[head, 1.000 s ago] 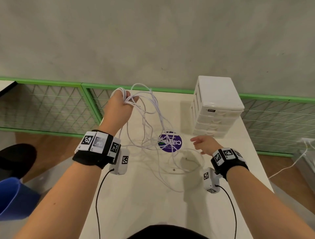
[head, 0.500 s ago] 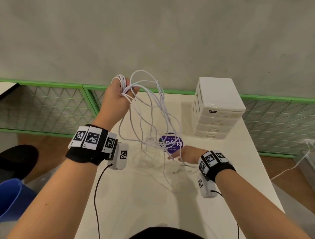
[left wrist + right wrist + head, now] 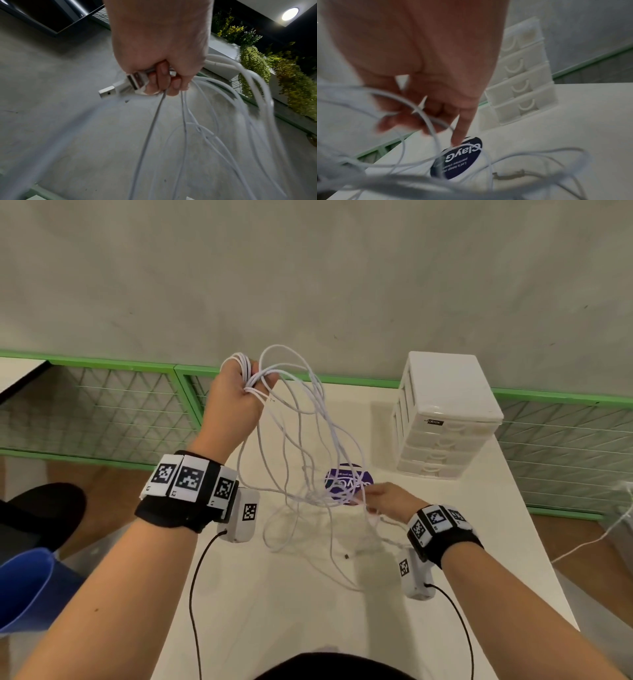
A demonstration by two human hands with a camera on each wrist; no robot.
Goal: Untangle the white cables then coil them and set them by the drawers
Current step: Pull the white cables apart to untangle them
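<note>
My left hand [image 3: 239, 392] is raised above the table's far left edge and grips a bunch of white cables [image 3: 308, 440]. In the left wrist view its curled fingers [image 3: 161, 79] clamp the strands, and two USB plugs [image 3: 123, 86] stick out of the fist. The loops hang down in a tangle to the white table [image 3: 308, 611]. Low over the table my right hand [image 3: 380, 498] pinches cable strands near the tangle; the right wrist view shows its fingers [image 3: 412, 119] curled round a strand. The white drawer unit [image 3: 445, 419] stands at the back right.
A round purple sticker [image 3: 349, 481] lies on the table under the hanging cables. Green mesh fencing [image 3: 102, 409] runs behind the table. A blue bin [image 3: 30, 587] stands on the floor at the left. Another white cable [image 3: 596, 539] trails over the floor at the right.
My right hand moved left from beside the drawers into the tangle and took hold of strands. My left hand lifted the bunch a little higher.
</note>
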